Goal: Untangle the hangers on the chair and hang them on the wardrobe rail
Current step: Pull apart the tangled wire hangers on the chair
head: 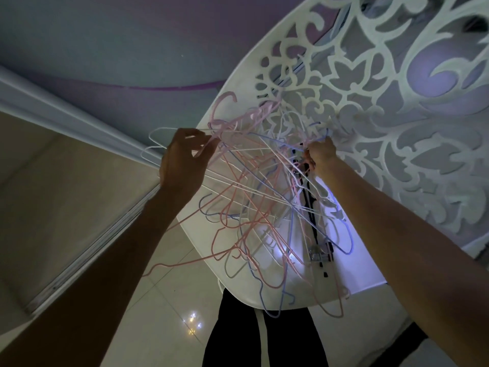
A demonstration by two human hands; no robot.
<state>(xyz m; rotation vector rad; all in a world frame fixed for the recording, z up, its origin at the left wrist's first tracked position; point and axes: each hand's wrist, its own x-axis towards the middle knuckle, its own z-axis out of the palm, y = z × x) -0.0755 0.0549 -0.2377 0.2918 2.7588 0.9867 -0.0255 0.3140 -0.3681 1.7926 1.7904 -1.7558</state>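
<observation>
A tangle of pink, blue and white wire hangers [254,202] lies heaped on the seat of a white chair [352,263], with several loops spilling past the seat's front edge toward the tiled floor [164,300]. The left hand [182,161] pinches pink and white strands at the left side of the heap, beyond the seat's rim. The right hand [321,152] is clenched around a bunch of strands near the chair's cut-out backrest [383,102]. A black clip hanger [315,221] lies under the wires. The sliding wardrobe door [53,197] stands to the left, with bare floor between it and the chair.
</observation>
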